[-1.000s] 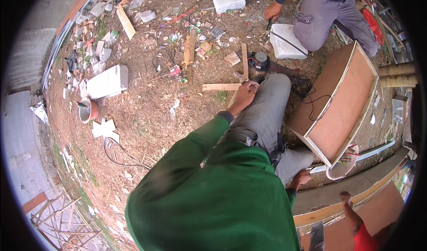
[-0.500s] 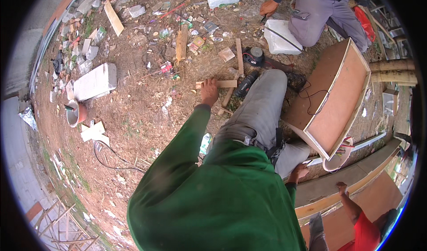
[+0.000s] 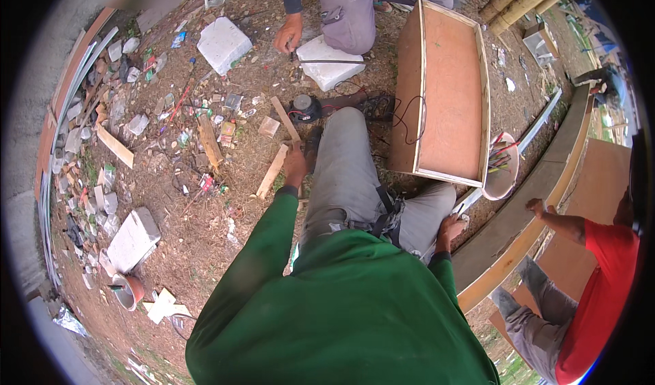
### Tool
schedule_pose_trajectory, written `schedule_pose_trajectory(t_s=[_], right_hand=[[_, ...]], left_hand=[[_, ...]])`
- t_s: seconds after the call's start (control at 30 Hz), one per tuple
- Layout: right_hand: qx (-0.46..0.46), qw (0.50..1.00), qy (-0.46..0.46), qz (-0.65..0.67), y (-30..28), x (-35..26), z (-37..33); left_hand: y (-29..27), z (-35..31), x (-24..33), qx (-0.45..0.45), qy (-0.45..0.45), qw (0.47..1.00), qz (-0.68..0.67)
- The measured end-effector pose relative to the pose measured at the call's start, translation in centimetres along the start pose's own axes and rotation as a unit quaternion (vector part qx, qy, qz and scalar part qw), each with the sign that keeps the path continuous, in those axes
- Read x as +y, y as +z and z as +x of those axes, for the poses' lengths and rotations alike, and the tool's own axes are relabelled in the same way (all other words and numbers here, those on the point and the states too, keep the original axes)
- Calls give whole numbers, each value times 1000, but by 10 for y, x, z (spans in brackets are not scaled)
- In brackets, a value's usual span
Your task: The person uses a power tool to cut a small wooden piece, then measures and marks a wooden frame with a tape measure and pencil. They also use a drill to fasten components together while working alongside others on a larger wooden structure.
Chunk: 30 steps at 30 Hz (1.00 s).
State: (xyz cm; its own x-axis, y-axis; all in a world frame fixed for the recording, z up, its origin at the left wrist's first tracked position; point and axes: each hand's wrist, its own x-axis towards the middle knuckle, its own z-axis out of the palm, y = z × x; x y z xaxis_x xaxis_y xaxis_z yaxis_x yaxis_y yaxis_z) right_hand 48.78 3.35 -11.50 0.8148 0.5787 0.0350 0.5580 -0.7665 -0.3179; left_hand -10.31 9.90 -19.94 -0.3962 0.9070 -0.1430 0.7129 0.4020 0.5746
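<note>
My left hand [image 3: 295, 165] is low over the ground beside my leg, at the upper end of a short pale wooden board [image 3: 271, 175]. Its fingertips meet the lower end of a thin wood strip [image 3: 284, 117]; they are too hidden to show a grip. A dark power drill [image 3: 313, 147] lies between that hand and my leg. By my bent knee, my right hand [image 3: 449, 229] has its fingers curled round something small that I cannot make out. A pale metal rail [image 3: 471, 199] runs just beyond it.
A large open wooden box [image 3: 450, 98] stands ahead on the right, with a bucket of tools [image 3: 501, 180] beside it. A co-worker's hand [image 3: 289, 33] holds a dark rod over a white block [image 3: 329, 63]. Another person in a red shirt [image 3: 607, 269] is at right.
The view has swung to the right. My left hand has shifted from the middle of the short board to its upper end, and the board lies at a steeper angle.
</note>
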Motion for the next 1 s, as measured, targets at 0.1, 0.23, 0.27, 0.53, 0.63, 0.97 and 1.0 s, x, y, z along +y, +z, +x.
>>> schedule_pose_trajectory(t_s=[0.1,0.23,0.27,0.53,0.63,0.97,1.0], right_hand=[[0,998,21,66,3,-1,-7],[45,993,31,106,1,-9,-18],[49,993,54,91,0,-12,-22],[28,990,94,100,5,11,-8],[-112,979,146,87,23,28,8],[-184,970,146,59,33,42,28],[-150,976,149,57,27,40,25]], left_hand=[[11,15,4,-58,1,997,42],[3,56,10,-88,-50,994,49],[-5,65,11,-91,-41,993,61],[-49,144,72,-88,62,993,49],[-53,158,105,-88,94,992,4],[-40,155,213,-134,144,980,14],[-38,153,217,-144,152,978,7]])
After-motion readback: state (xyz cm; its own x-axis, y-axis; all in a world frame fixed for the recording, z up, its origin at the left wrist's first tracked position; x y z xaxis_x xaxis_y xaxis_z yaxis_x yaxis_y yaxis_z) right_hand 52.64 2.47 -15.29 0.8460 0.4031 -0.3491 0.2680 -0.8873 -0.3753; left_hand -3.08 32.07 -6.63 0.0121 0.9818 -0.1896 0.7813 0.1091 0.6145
